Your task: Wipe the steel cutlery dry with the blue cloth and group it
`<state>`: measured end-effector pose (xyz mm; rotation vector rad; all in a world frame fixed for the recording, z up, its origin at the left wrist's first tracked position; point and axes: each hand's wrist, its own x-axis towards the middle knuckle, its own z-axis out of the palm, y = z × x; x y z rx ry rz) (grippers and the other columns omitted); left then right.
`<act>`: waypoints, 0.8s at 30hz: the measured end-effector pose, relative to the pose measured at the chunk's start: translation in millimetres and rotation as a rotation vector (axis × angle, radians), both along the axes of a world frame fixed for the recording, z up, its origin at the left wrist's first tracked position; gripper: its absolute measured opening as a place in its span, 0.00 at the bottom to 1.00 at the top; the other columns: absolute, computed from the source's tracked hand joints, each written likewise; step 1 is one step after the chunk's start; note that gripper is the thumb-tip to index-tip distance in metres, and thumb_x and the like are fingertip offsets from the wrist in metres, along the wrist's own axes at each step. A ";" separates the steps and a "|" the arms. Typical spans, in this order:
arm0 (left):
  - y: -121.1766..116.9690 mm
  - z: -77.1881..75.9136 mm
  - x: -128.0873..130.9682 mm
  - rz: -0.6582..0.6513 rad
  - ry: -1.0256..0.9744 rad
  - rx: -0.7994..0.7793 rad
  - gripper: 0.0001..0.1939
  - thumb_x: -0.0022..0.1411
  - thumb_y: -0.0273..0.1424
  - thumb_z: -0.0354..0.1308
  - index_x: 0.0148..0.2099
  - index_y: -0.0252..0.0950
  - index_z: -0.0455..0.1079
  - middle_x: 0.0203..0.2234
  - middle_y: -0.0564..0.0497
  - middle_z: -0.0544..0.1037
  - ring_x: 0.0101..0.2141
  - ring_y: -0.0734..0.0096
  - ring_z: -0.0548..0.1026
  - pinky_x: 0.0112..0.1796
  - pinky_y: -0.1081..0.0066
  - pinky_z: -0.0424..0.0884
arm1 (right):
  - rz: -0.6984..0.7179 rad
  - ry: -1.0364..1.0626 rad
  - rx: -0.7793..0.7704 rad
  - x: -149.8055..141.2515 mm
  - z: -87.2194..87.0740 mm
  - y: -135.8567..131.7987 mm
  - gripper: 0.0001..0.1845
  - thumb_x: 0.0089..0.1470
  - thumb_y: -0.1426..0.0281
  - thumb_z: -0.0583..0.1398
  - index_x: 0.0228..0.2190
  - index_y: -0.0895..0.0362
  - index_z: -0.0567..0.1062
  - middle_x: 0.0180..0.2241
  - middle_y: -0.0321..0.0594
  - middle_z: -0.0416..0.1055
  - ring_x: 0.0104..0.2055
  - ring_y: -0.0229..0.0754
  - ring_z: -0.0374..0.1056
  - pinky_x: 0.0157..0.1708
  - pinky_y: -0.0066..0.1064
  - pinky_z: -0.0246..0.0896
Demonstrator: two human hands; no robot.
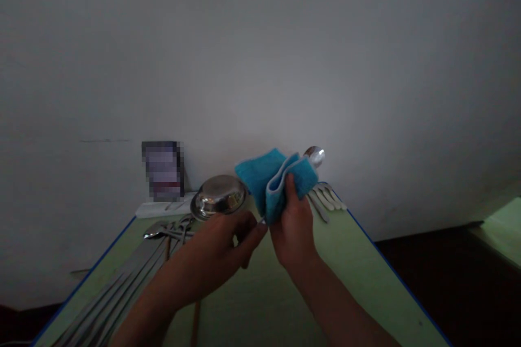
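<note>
Home-like room, green table against plain pale wall, upturned metal bowl, cutlery

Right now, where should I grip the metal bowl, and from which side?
Best by its flared lower rim, probably from the near left: the bowl looks upside down, so the rim sits lowest, and the wall stands behind it. The left hand is in front, so go around.

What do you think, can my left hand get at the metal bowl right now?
Probably yes, but not freely: the metal bowl sits just beyond your left hand, with nothing visible between them, yet that hand's fingers seem to pinch a spoon and would likely need to let go first.
</note>
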<state>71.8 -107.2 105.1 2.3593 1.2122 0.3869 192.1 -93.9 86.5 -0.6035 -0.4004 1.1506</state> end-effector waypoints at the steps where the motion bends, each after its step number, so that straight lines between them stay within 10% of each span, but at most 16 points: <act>1: 0.2 -0.4 1.9 0.007 0.012 0.022 0.19 0.64 0.41 0.41 0.29 0.36 0.64 0.20 0.55 0.71 0.22 0.75 0.68 0.25 0.74 0.60 | 0.005 -0.004 -0.010 -1.9 0.2 -0.9 0.14 0.47 0.60 0.59 0.30 0.58 0.72 0.26 0.31 0.74 0.26 0.30 0.68 0.27 0.22 0.64; 13: -23.9 6.3 -6.9 -0.078 0.199 0.122 0.20 0.65 0.41 0.38 0.31 0.39 0.67 0.22 0.54 0.72 0.24 0.72 0.70 0.27 0.72 0.60 | -0.269 0.014 0.064 54.2 -2.1 28.2 0.11 0.45 0.65 0.62 0.32 0.56 0.74 0.31 0.30 0.76 0.29 0.30 0.70 0.33 0.24 0.67; 19: -13.2 8.0 -2.6 0.073 0.219 0.213 0.19 0.65 0.39 0.38 0.32 0.37 0.66 0.24 0.52 0.73 0.24 0.70 0.70 0.25 0.71 0.59 | -0.159 -0.006 0.074 36.7 -3.3 19.6 0.12 0.44 0.65 0.63 0.33 0.55 0.74 0.31 0.30 0.76 0.31 0.30 0.70 0.34 0.23 0.67; 24: -13.1 10.5 -13.4 -0.052 0.181 0.109 0.19 0.65 0.41 0.39 0.32 0.39 0.67 0.24 0.54 0.73 0.26 0.71 0.71 0.28 0.72 0.61 | -0.186 -0.020 0.077 45.4 4.9 18.8 0.10 0.44 0.66 0.63 0.32 0.56 0.75 0.33 0.33 0.76 0.32 0.32 0.71 0.35 0.26 0.67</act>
